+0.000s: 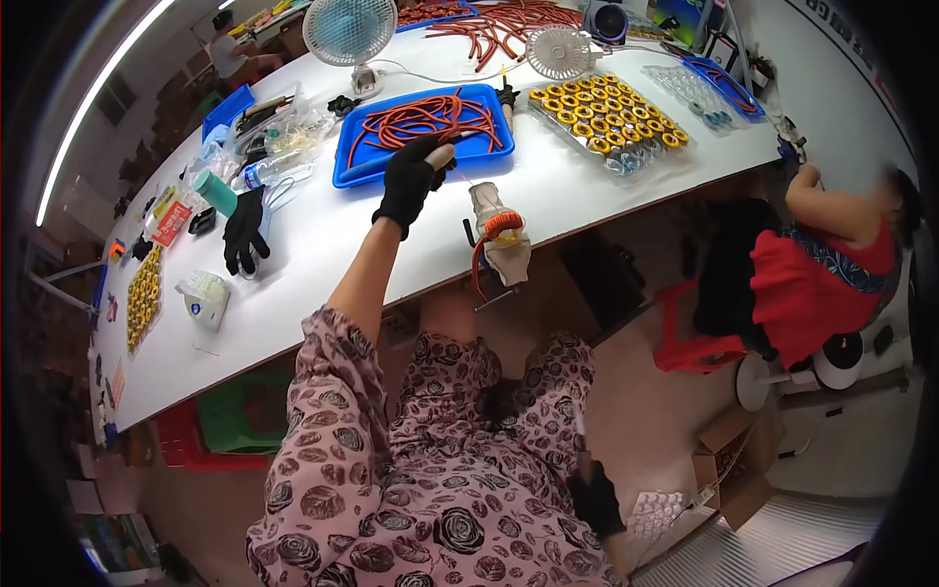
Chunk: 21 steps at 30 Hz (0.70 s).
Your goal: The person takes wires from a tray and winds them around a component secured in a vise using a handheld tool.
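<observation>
My left hand [413, 184], in a black glove with a bare thumb, is closed at the near edge of a blue tray [344, 176]. Thin red cords [421, 119] lie in a loose tangle there, and the fingers appear to pinch some of them. Down beside my lap, my right hand [595, 501], also in a black glove, is wrapped round a slim tool [584, 445] with a pale shaft; its exact kind is unclear. Between the tray and me, a clamp-like fixture [504, 240] wrapped in white, with an orange ring, sits at the table edge.
Yellow ring-shaped parts [611, 112] fill a clear tray to the right. Two fans [350, 34] stand behind, near more red cords [489, 29]. A black glove [246, 230], a teal bottle [215, 194] and plastic bags are leftward. A person in red [817, 284] sits at right.
</observation>
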Each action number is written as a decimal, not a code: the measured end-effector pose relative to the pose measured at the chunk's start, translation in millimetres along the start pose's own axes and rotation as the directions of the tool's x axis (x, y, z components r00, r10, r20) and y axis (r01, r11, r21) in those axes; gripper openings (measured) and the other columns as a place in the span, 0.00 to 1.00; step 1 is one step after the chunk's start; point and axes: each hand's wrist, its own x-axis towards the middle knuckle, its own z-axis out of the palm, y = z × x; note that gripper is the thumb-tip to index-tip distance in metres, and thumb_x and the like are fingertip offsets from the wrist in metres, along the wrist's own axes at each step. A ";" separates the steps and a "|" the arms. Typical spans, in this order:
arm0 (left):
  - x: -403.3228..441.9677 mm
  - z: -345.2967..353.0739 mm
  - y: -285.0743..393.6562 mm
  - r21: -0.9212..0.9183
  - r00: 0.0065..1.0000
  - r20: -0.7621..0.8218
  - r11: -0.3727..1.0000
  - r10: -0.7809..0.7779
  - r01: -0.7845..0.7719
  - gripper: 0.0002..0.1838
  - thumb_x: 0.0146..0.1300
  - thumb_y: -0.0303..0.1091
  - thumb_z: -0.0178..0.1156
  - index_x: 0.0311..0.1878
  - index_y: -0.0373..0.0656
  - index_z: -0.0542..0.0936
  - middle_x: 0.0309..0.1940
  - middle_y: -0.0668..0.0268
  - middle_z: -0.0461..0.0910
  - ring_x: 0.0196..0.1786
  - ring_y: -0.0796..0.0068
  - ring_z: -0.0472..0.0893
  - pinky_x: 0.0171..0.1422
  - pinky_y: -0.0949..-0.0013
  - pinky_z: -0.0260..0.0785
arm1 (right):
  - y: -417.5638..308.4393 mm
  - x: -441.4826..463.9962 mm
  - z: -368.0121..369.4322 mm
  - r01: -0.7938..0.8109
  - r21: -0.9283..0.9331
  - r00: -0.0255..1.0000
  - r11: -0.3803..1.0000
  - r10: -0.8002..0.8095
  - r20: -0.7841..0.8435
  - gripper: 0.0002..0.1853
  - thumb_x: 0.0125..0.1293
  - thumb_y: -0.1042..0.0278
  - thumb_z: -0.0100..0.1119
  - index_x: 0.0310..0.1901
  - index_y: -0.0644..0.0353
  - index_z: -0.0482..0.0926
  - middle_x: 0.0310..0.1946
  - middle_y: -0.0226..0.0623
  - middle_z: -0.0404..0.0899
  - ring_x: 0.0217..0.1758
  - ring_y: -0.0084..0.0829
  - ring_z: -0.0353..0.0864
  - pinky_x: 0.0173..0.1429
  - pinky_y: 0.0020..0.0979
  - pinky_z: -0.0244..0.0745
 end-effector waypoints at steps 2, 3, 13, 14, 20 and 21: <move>2.9 7.5 -9.3 -0.060 0.999 0.031 0.998 -0.010 0.012 0.07 0.59 0.34 0.60 0.36 0.41 0.78 0.23 0.70 0.75 0.20 0.84 0.67 0.23 0.79 0.57 | -21.4 -13.2 -8.7 -0.129 0.020 0.992 0.991 0.129 -0.001 0.24 0.59 0.53 0.56 0.52 0.57 0.68 0.31 0.49 0.80 0.36 0.47 0.81 0.40 0.40 0.74; 6.6 15.1 -10.4 -0.051 0.999 0.031 0.999 -0.012 0.014 0.06 0.59 0.33 0.60 0.35 0.40 0.78 0.22 0.70 0.75 0.20 0.84 0.67 0.23 0.79 0.57 | -39.5 -9.5 -11.6 -0.240 0.034 0.970 0.970 0.241 -0.021 0.25 0.59 0.52 0.57 0.54 0.56 0.68 0.33 0.49 0.80 0.37 0.48 0.81 0.40 0.41 0.74; 25.8 30.8 -22.9 0.074 0.973 0.186 0.989 -0.140 0.128 0.09 0.55 0.34 0.63 0.37 0.41 0.80 0.23 0.69 0.75 0.20 0.84 0.67 0.22 0.79 0.56 | -213.6 140.5 -1.4 0.432 -0.116 0.902 0.895 -0.431 0.029 0.30 0.63 0.52 0.52 0.59 0.67 0.62 0.37 0.59 0.77 0.41 0.56 0.76 0.43 0.49 0.70; 24.9 32.6 -23.8 0.081 0.973 0.180 0.988 -0.146 0.133 0.09 0.54 0.34 0.64 0.37 0.41 0.80 0.22 0.70 0.75 0.21 0.84 0.68 0.23 0.79 0.56 | -221.6 145.0 -1.2 0.379 -0.089 0.925 0.921 -0.376 0.047 0.31 0.63 0.52 0.52 0.59 0.68 0.61 0.37 0.59 0.76 0.41 0.56 0.76 0.43 0.48 0.70; -10.6 30.6 0.7 0.258 0.924 0.192 0.892 0.330 -0.372 0.16 0.59 0.35 0.60 0.49 0.41 0.78 0.42 0.68 0.80 0.30 0.81 0.75 0.35 0.76 0.68 | -143.0 90.9 24.6 0.377 -0.198 0.912 0.905 -0.399 -0.090 0.24 0.66 0.54 0.48 0.57 0.62 0.63 0.26 0.59 0.75 0.32 0.56 0.77 0.34 0.47 0.73; -28.9 23.6 27.5 0.315 0.919 0.142 0.863 0.368 -0.394 0.17 0.60 0.36 0.59 0.52 0.42 0.76 0.46 0.68 0.78 0.34 0.80 0.76 0.40 0.76 0.68 | -132.8 68.9 23.3 0.273 -0.230 0.943 0.934 -0.307 -0.128 0.24 0.67 0.54 0.47 0.57 0.62 0.63 0.25 0.58 0.76 0.30 0.57 0.77 0.34 0.47 0.73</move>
